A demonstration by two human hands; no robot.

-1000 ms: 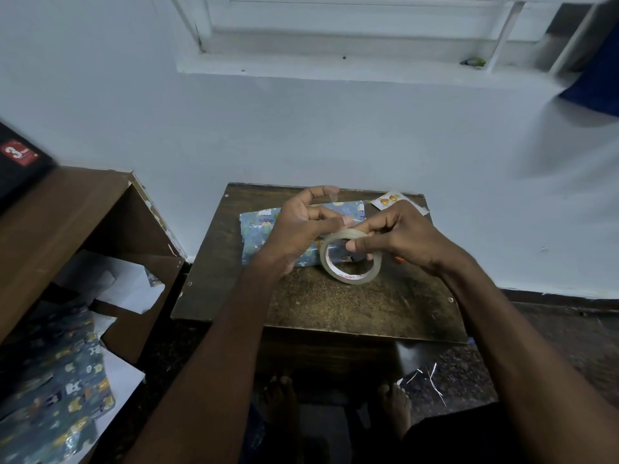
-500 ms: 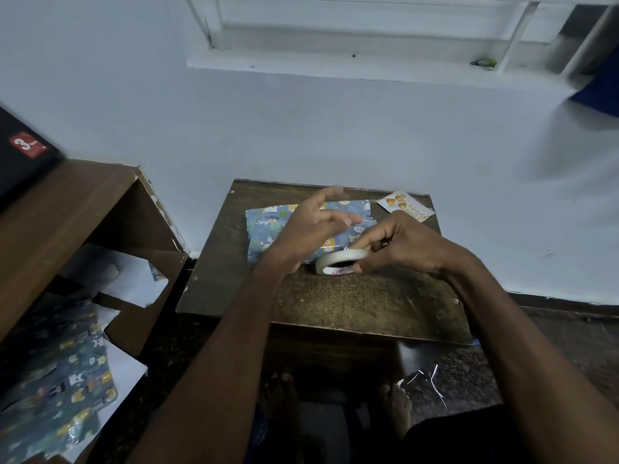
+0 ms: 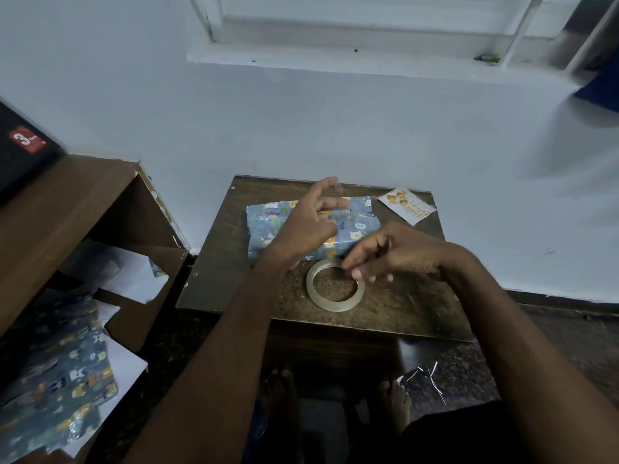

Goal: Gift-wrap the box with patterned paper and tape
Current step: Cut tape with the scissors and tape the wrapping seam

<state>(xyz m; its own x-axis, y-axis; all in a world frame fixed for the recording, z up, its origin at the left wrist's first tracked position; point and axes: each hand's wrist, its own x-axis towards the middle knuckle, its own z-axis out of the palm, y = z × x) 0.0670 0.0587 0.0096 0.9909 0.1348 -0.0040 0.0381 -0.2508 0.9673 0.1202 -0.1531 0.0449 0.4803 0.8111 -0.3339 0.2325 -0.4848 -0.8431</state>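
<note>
The box (image 3: 360, 229), wrapped in blue paper printed with animals, lies at the back of a small dark wooden table (image 3: 408, 306). My left hand (image 3: 306, 226) hovers over the box with its fingers spread; a small clear bit of tape seems to cling to its raised fingertip. A roll of clear tape (image 3: 321, 299) lies flat on the table in front of the box. My right hand (image 3: 395, 252) hangs just above the roll's far right rim with its fingers loosely bent, and I cannot tell whether they touch it.
A white greeting card (image 3: 407, 205) lies at the table's back right corner. A brown shelf unit (image 3: 67, 202) stands at the left, with a black box (image 3: 20, 149) on top and spare patterned paper (image 3: 57, 386) below. My bare feet (image 3: 281, 386) rest under the table.
My right hand has lowered the tape roll from upright to flat on the table and loosened its pinch. My left hand has lifted away from the roll and moved over the box.
</note>
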